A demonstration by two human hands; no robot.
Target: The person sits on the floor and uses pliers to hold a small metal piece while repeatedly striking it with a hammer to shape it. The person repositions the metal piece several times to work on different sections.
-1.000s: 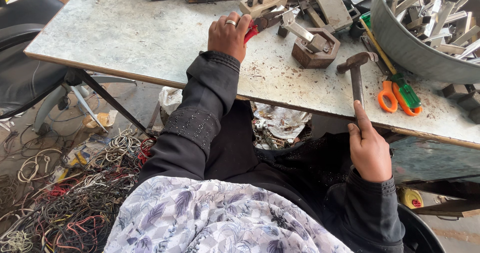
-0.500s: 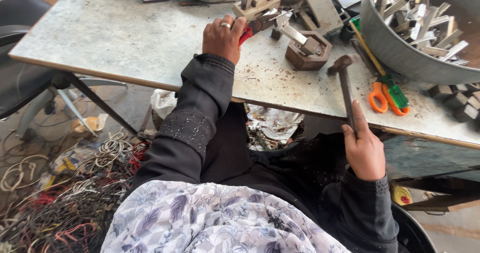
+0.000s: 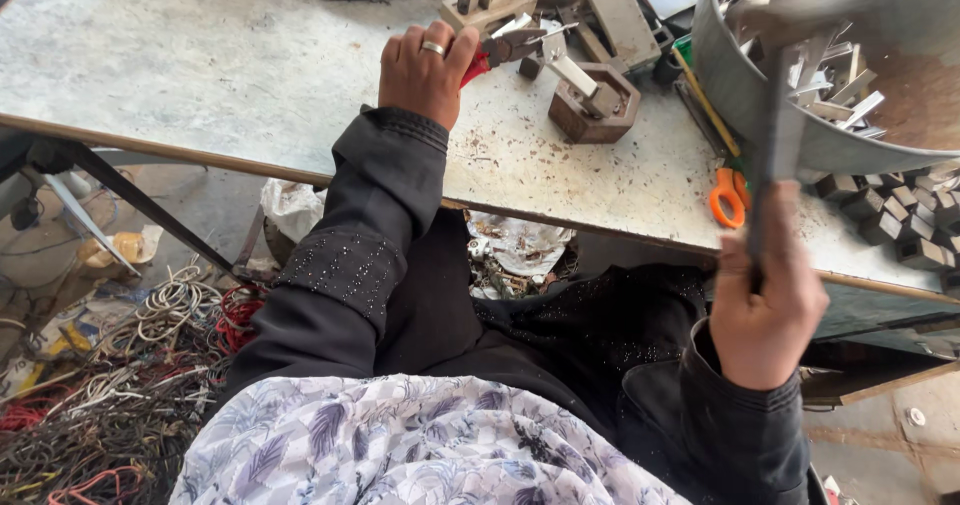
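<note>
Head camera view, looking down at a seated person in dark sleeves at a worn grey metal table [image 3: 200,75]. Their right hand [image 3: 765,310] is raised near the table's front edge, fingers wrapped tight around the handle of a hammer [image 3: 785,95]. The hammer head is lifted high and blurred, in front of a large metal basin [image 3: 760,115] full of scrap metal pieces. Their left hand [image 3: 425,65], wearing a ring, rests on the table with fingers curled closed around red-handled pliers [image 3: 500,50]. The pliers' tip points toward a small brown metal block [image 3: 590,110] with a pale strip standing in it, just right of the left hand. Orange-handled scissors [image 3: 727,197] lie near the table edge, between the block and the right hand. Tangled wires [image 3: 110,385] cover the floor at left. To strike well, the blow likely needs to land squarely on the block while the pliers steady the piece and the left fingers stay clear.
</note>
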